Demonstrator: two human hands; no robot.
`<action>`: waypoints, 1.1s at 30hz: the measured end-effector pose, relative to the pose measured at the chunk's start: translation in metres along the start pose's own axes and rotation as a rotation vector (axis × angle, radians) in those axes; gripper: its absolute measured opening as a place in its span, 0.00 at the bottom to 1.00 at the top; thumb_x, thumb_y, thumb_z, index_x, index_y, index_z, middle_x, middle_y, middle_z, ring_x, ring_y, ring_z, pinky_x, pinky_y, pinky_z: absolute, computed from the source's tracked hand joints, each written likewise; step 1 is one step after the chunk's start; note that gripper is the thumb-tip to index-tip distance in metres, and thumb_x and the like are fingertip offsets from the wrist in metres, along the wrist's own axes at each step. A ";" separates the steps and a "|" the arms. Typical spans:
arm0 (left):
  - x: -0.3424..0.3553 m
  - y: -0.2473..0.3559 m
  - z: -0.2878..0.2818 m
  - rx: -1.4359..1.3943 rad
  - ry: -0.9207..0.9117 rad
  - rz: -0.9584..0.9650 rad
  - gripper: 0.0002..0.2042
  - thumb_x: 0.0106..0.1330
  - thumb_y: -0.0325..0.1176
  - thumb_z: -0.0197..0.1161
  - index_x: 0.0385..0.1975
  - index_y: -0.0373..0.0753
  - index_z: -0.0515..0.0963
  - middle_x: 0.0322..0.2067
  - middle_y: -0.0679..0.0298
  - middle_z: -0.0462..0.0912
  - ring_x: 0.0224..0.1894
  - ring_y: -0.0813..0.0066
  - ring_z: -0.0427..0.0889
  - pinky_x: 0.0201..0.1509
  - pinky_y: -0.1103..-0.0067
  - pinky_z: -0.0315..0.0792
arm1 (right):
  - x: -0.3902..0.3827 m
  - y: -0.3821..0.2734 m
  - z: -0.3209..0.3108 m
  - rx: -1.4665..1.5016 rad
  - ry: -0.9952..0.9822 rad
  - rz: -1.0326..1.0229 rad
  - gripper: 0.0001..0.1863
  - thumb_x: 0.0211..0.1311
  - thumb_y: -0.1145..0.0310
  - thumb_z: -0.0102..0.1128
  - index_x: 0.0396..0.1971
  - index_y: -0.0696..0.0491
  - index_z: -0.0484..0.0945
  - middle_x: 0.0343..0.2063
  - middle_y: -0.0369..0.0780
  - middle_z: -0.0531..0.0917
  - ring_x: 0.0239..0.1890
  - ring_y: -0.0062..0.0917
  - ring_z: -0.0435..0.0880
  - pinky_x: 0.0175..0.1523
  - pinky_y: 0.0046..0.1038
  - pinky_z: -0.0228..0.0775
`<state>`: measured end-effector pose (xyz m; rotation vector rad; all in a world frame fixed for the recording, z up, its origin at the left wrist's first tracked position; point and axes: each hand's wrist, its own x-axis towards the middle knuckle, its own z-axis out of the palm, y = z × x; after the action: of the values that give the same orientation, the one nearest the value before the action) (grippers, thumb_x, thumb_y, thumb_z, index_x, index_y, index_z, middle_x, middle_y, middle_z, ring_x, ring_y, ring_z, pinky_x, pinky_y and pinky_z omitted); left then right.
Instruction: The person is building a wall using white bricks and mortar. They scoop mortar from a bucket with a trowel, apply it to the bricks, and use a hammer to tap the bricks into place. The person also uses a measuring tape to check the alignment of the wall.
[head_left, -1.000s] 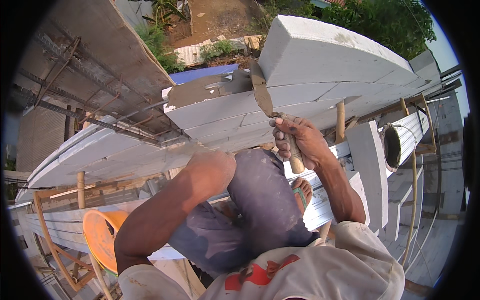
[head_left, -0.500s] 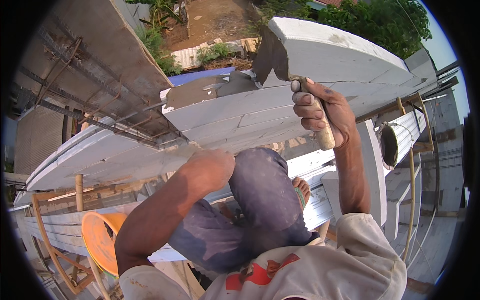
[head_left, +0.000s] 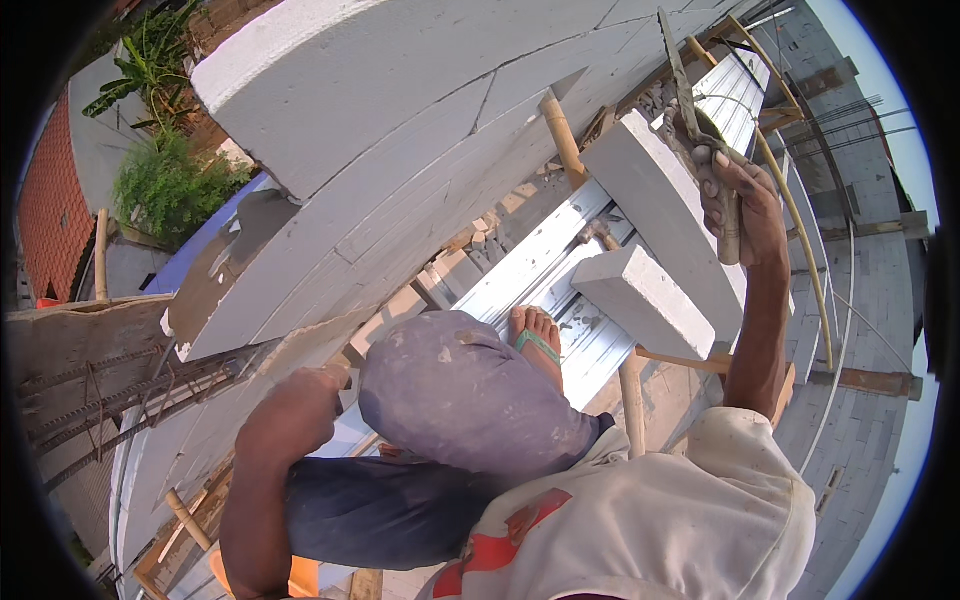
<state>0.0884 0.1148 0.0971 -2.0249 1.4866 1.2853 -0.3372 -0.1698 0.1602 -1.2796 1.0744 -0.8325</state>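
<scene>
My right hand (head_left: 742, 200) is wrapped round the wooden handle of a trowel (head_left: 683, 90). It is raised to the right, with the grey, mortar-smeared blade pointing up and away. My left hand (head_left: 295, 408) is closed beside my bent knee, near the wall; whatever its fingers hold, if anything, is hidden. In front of me runs a wall of white blocks (head_left: 400, 180). A top-course block (head_left: 290, 85) ends at the upper left. Grey mortar (head_left: 255, 225) lies on the lower course past that end.
A loose white block (head_left: 645, 300) rests on the metal planks (head_left: 540, 275) by my sandalled foot, near a hammer (head_left: 600, 233). Rebar (head_left: 120, 400) juts at the left. Bamboo poles (head_left: 565, 140) stand around. An orange bucket (head_left: 303, 575) sits at the lower left.
The view has turned to the right. My right hand has taken the trowel away from the block's mortared end, out over the right side. My left hand stays closed near my knee.
</scene>
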 end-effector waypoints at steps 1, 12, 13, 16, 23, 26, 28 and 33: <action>-0.004 0.009 -0.005 -0.040 0.023 -0.052 0.21 0.58 0.21 0.65 0.53 0.40 0.84 0.38 0.54 0.89 0.46 0.58 0.89 0.52 0.66 0.79 | 0.021 0.005 -0.030 -0.225 0.120 0.026 0.14 0.73 0.61 0.61 0.40 0.60 0.79 0.24 0.35 0.76 0.18 0.15 0.73 0.19 0.21 0.65; 0.073 0.060 -0.029 0.030 -0.001 0.052 0.17 0.56 0.20 0.70 0.47 0.33 0.84 0.29 0.54 0.89 0.36 0.60 0.88 0.47 0.66 0.79 | 0.154 0.088 -0.328 -1.379 0.332 0.167 0.16 0.54 0.59 0.70 0.25 0.59 0.83 0.20 0.42 0.84 0.25 0.31 0.85 0.31 0.39 0.74; 0.080 0.058 -0.027 0.035 0.007 0.059 0.17 0.56 0.19 0.70 0.47 0.33 0.84 0.30 0.54 0.88 0.36 0.60 0.88 0.47 0.66 0.79 | 0.160 0.087 -0.334 -1.578 0.267 0.157 0.17 0.57 0.59 0.70 0.37 0.59 0.86 0.30 0.47 0.89 0.35 0.40 0.91 0.41 0.41 0.79; 0.084 0.059 -0.029 0.038 0.031 0.017 0.16 0.57 0.16 0.68 0.47 0.33 0.84 0.32 0.54 0.88 0.38 0.62 0.88 0.47 0.68 0.80 | 0.108 0.105 -0.275 -1.483 0.155 -0.232 0.28 0.61 0.55 0.73 0.56 0.57 0.82 0.48 0.49 0.88 0.49 0.40 0.89 0.53 0.38 0.80; 0.123 0.030 -0.024 -0.034 0.039 0.212 0.23 0.57 0.10 0.60 0.53 0.34 0.83 0.44 0.53 0.87 0.42 0.61 0.88 0.48 0.69 0.82 | -0.092 0.178 -0.132 -1.342 -0.248 0.167 0.67 0.35 0.51 0.90 0.77 0.53 0.58 0.65 0.56 0.75 0.65 0.51 0.78 0.71 0.49 0.71; 0.121 0.043 -0.034 -0.029 0.014 0.213 0.23 0.57 0.15 0.63 0.55 0.37 0.82 0.44 0.53 0.88 0.48 0.54 0.87 0.52 0.64 0.80 | -0.103 0.201 -0.124 -1.323 -0.099 0.218 0.61 0.35 0.63 0.88 0.73 0.58 0.61 0.60 0.58 0.77 0.61 0.55 0.79 0.65 0.48 0.75; 0.118 0.045 -0.035 -0.035 0.011 0.238 0.21 0.62 0.19 0.64 0.57 0.37 0.80 0.43 0.48 0.88 0.47 0.49 0.87 0.50 0.61 0.79 | -0.104 0.193 -0.112 -1.331 -0.106 0.295 0.58 0.35 0.66 0.85 0.70 0.62 0.62 0.58 0.57 0.79 0.58 0.55 0.81 0.62 0.47 0.76; 0.066 0.042 -0.041 -0.056 -0.016 0.241 0.23 0.65 0.30 0.70 0.60 0.33 0.76 0.45 0.45 0.87 0.53 0.45 0.86 0.53 0.57 0.78 | -0.090 0.121 -0.042 -1.249 -0.179 0.048 0.60 0.25 0.64 0.83 0.68 0.62 0.66 0.55 0.56 0.81 0.56 0.54 0.83 0.61 0.50 0.76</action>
<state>0.0738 0.0302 0.0767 -1.9093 1.7485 1.4445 -0.4156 -0.0826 0.0564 -2.2625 1.5194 0.1113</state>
